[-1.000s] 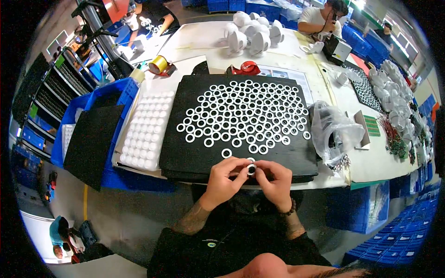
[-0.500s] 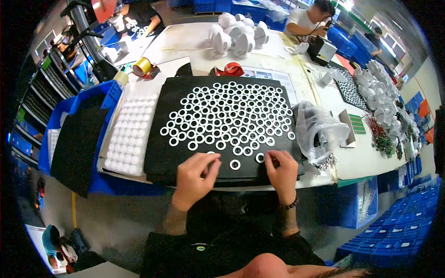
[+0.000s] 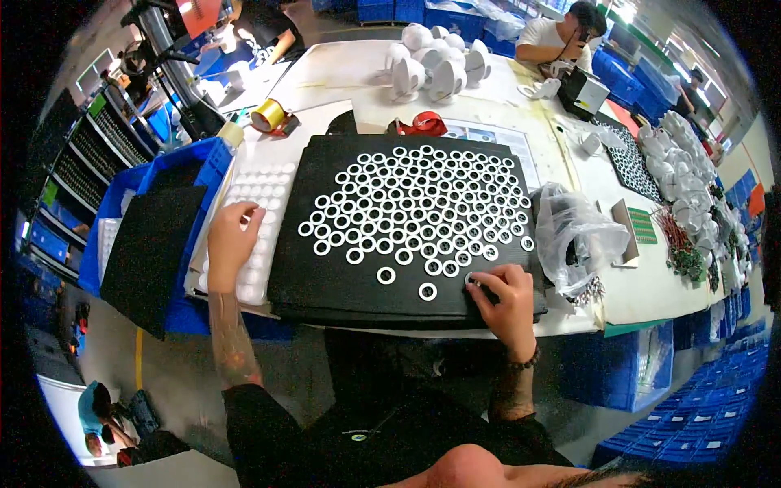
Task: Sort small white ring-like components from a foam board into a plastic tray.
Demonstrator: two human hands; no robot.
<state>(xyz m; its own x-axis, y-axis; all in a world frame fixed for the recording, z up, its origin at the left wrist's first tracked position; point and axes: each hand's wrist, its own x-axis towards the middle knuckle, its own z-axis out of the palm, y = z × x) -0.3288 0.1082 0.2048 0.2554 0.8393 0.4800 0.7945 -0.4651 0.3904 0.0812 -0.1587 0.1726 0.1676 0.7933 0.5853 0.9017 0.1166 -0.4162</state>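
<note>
Many white rings [image 3: 427, 291] with dark centres lie spread over a black foam mat [image 3: 358, 293]. Along the mat's left side is a white tray [image 3: 281, 175] filled with rows of round white caps. My left hand [image 3: 230, 244] reaches over this tray, thumb and fingers pinched together among the caps; whatever is between the fingertips is too small to make out. Near the mat's front right corner, my right hand [image 3: 508, 302] has thumb and forefinger closed at the edge of one white ring [image 3: 470, 279], which the fingertips partly cover.
A clear plastic bag [image 3: 573, 244] sits right of the mat, by a box with a green circuit board [image 3: 641, 225]. Behind the mat are a red tape dispenser [image 3: 423, 124], a yellow spool [image 3: 267, 115] and white domed housings [image 3: 439, 65]. Blue bins [image 3: 207, 167] stand left. Other people work farther back.
My left hand has moved left from the mat's front edge to the tray of caps. My right hand remains by the same ring, its fingers now on it. The view has shifted slightly.
</note>
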